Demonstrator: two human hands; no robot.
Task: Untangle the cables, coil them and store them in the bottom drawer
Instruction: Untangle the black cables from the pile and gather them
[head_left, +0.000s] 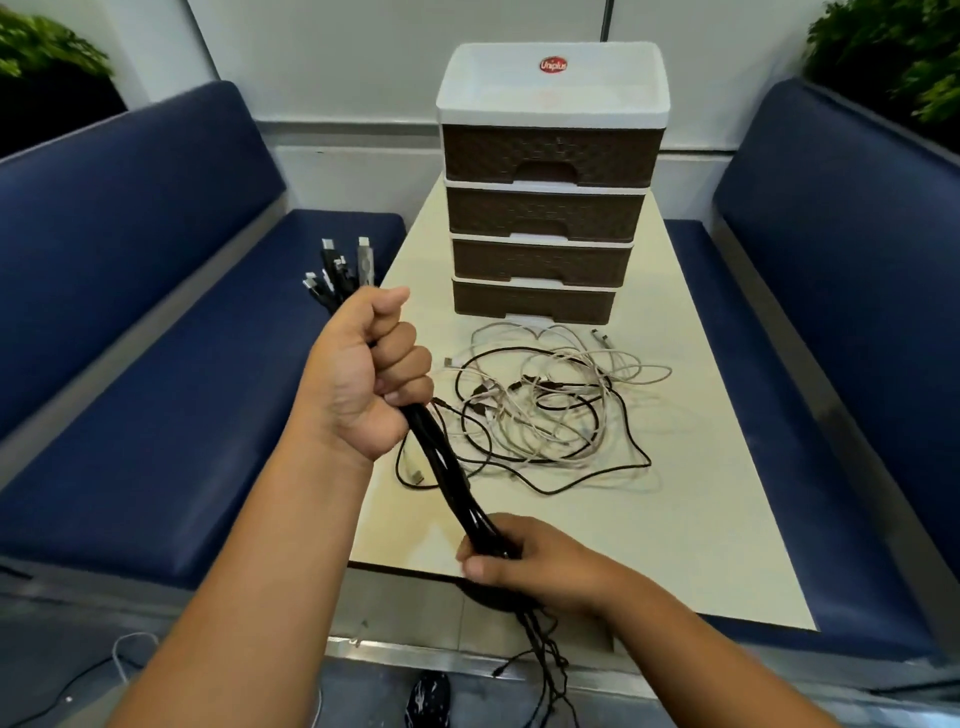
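— What's in the grip?
— Left hand (363, 371) and right hand (524, 558) both fist a bundle of black cables (452, 483).
— And the rest?
— Tangled cables (550, 410) lie on the counter (675, 519), before the closed bottom drawer (535, 301).

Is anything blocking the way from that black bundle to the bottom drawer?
Yes. The tangled cables lie on the table right before the bottom drawer, which is closed. Both hands grip the black bundle.
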